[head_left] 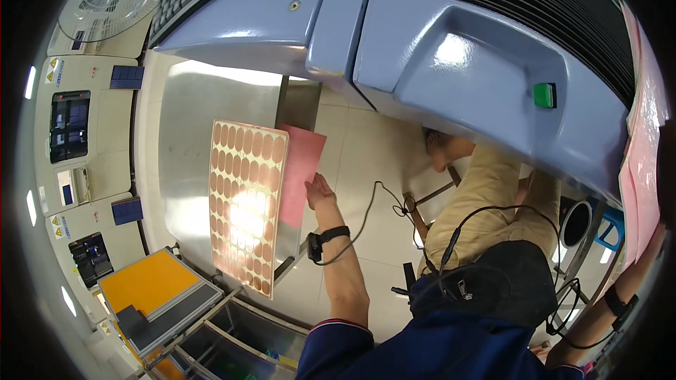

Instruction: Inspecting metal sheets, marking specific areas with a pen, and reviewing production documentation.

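Note:
My left hand [320, 192] is open, fingers spread, beside the right edge of a pink sheet [303, 162]. Whether its fingertips touch the sheet I cannot tell. Partly over that sheet, on a shiny metal table [186, 116], lies a flat panel [246, 162] with rows of copper-coloured oblong pads, like a circuit board panel. Glare whitens the panel's middle. At the far right, my right hand [660, 236] reaches up next to hanging pink sheets [639, 162]; the dark rim of the picture hides its fingers. Each wrist wears a black band with a small device.
A blue machine housing [436, 77] with a green button [544, 95] fills the upper side, close to my legs. Black cables [493, 209] hang over my lap. An orange-topped unit [148, 285] and metal-framed bins [246, 331] stand lower left. A fan [116, 0] is at upper left.

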A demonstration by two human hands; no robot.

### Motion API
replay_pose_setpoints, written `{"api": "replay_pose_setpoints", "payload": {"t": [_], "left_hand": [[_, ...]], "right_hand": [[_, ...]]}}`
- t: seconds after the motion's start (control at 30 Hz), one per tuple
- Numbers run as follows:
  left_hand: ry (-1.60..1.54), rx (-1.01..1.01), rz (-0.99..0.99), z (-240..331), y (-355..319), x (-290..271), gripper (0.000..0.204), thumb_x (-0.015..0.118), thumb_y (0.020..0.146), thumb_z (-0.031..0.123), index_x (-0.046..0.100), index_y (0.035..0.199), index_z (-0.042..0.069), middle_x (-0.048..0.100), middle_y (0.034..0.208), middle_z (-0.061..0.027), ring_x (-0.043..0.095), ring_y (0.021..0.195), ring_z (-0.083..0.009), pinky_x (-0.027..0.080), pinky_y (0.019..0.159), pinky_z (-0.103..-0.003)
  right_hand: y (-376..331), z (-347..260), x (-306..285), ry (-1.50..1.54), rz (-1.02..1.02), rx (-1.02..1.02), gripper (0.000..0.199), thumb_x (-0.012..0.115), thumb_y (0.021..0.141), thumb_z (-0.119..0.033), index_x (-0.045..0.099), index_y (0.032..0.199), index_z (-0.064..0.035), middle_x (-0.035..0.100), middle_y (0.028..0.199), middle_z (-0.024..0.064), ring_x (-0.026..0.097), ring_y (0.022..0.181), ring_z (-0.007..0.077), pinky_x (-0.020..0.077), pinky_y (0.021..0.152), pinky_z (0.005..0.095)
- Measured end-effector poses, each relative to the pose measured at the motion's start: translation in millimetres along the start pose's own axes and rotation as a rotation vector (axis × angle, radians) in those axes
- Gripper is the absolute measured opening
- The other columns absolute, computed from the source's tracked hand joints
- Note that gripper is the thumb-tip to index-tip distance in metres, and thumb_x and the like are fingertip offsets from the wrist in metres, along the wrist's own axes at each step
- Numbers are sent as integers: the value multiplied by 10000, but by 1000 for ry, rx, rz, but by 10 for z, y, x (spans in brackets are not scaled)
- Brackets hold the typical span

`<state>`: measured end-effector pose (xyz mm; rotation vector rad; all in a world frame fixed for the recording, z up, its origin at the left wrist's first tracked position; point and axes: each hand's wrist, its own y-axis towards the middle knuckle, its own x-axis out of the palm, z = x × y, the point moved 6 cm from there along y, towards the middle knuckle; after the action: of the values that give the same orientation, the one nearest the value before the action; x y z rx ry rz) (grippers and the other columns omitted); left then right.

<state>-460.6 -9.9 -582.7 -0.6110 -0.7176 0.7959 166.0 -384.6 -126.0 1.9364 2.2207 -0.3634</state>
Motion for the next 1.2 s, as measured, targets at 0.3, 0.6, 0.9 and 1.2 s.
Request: {"api": "replay_pose_setpoints", "payload": {"t": [0.3,0.6,0.9,1.2], "left_hand": [[281,-58,-260,177,441,324,678,393,1045,458,328,1460,-75,441,1475,-196,470,1333,-280,410,1123,-346],[643,-255,-593,-431,-1742,904,493,499,1003,314,471,1383,0,562,1340,-204,605,1165,-327,522,943,-420],[631,180,-1250,912,-4319,1878,616,558,969,410,423,1360,-46,614,1180,-192,642,1012,-271,526,884,-369],[1127,-505,-1088,-329,-5536,1772,428,531,1016,189,463,1341,-81,599,1252,-138,588,1091,-175,475,938,-312]], "right_hand": [[169,134,-21,-36,-18,22,451,536,974,-214,507,1367,5,570,1295,113,570,1127,176,461,963,302],[319,-328,-446,-167,-124,-107,444,561,965,-217,523,1341,15,602,1242,106,590,1074,162,487,916,295],[-538,-445,198,97,-454,22,408,724,871,-234,639,1171,29,673,1137,75,606,1008,127,472,887,286],[-829,24,285,264,-683,319,385,696,903,-136,584,1214,60,661,1100,87,579,966,113,470,855,281]]}}
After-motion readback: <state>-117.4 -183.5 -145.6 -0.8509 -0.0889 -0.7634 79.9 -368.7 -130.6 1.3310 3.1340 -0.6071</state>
